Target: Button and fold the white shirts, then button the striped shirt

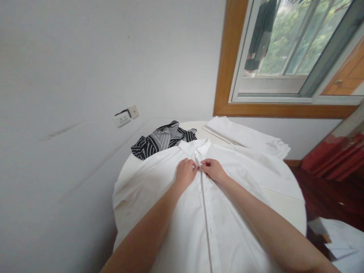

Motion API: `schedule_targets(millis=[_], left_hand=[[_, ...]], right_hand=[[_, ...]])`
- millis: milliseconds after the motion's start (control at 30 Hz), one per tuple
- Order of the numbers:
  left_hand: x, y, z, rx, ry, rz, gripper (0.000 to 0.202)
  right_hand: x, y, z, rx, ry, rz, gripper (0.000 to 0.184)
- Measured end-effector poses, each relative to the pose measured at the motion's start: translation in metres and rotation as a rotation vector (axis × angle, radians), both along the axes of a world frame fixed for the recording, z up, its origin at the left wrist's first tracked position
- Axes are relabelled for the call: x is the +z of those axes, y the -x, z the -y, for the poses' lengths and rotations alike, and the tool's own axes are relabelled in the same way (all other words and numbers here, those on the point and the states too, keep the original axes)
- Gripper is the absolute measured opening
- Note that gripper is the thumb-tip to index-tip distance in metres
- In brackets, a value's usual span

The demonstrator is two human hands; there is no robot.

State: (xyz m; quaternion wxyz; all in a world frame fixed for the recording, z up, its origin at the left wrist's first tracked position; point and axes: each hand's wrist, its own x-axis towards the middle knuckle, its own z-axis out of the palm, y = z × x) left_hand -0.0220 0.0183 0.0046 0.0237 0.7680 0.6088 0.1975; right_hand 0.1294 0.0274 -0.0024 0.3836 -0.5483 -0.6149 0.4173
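Observation:
A white button-up shirt (159, 189) lies spread face up on a round white table (287, 210), its collar (196, 147) pointing away from me. My left hand (185, 172) and my right hand (212, 169) meet at the front placket just below the collar. Both have their fingers curled and pinched on the fabric edges there. What sits between the fingertips is too small to make out.
A black-and-white striped garment (162, 140) lies crumpled at the table's far left. A folded white garment (244, 136) rests at the far right. The wall with a socket (122, 119) is on the left, a wood-framed window (284, 57) behind, red fabric (332, 159) at right.

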Motion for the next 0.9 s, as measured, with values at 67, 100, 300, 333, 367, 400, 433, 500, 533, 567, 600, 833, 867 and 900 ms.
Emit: schedule_targets(millis=[67, 100, 300, 333, 367, 400, 433, 500, 533, 567, 600, 833, 867, 900], left_hand=[[0.0023, -0.0015, 0.0023, 0.011, 0.005, -0.032, 0.012], [0.0034, -0.0024, 0.0036, 0.015, 0.007, -0.048, 0.012], [0.0069, -0.0057, 0.0088, 0.019, -0.012, -0.121, 0.016], [0.0067, -0.0054, 0.0086, 0.015, -0.021, -0.123, 0.017], [0.0065, -0.0048, 0.0081, 0.011, -0.027, -0.121, 0.018], [0.0063, -0.0039, 0.0073, 0.007, -0.028, -0.115, 0.018], [0.0062, -0.0028, 0.0062, 0.006, -0.025, -0.108, 0.019], [0.0062, -0.0007, 0.004, 0.013, -0.003, -0.089, 0.021], [0.0062, 0.0, 0.0031, 0.019, 0.013, -0.081, 0.022], [0.0063, 0.0005, 0.0024, 0.027, 0.026, -0.074, 0.024], [0.0062, 0.0006, 0.002, 0.037, 0.035, -0.069, 0.025], [0.003, -0.002, 0.0037, 0.091, 0.038, -0.048, 0.026], [0.0026, -0.0024, 0.0038, 0.1, 0.039, -0.045, 0.026], [0.0024, -0.0027, 0.0038, 0.113, 0.039, -0.042, 0.027]], right_hand=[[-0.0022, 0.0001, -0.0004, 0.022, 0.041, -0.063, 0.01], [-0.0022, -0.0001, -0.0003, 0.029, 0.052, -0.082, 0.01], [0.0003, -0.0006, 0.0007, 0.023, 0.057, -0.089, 0.013], [0.0001, -0.0004, 0.0005, 0.021, 0.054, -0.09, 0.014], [-0.0002, -0.0002, 0.0003, 0.021, 0.054, -0.095, 0.014], [-0.0003, -0.0001, 0.0, 0.021, 0.057, -0.101, 0.014], [-0.0002, -0.0001, -0.0002, 0.022, 0.06, -0.109, 0.015], [0.0007, -0.0001, -0.0004, 0.017, 0.067, -0.13, 0.016], [0.0014, -0.0001, -0.0002, 0.011, 0.069, -0.141, 0.017], [0.0022, 0.0, 0.0, 0.002, 0.071, -0.153, 0.018], [0.0026, 0.0002, 0.0004, -0.008, 0.072, -0.168, 0.018], [-0.0051, 0.004, -0.0005, 0.016, 0.057, -0.195, 0.019], [-0.0063, 0.0042, -0.0009, 0.032, 0.064, -0.18, 0.018], [-0.0069, 0.0043, -0.0013, 0.046, 0.071, -0.166, 0.017]])
